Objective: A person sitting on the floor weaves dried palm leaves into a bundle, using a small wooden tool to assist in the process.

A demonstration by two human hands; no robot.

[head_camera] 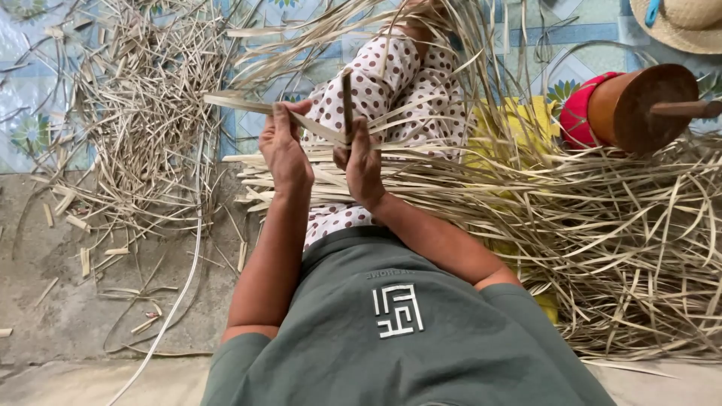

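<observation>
Left fingers (280,113): pinched on the strip (248,105), near its middle.
Right fingers (359,135): closed round a dark tool (347,101), upright.
Strip axis: 10 to 4 o'clock, meeting the tool.
Nearer hand: both touching.
Around: loose strips (602,218) at 3 o'clock.

Leaf-strip heaps (617,225) right and left; bare floor (68,301) lower left.
</observation>
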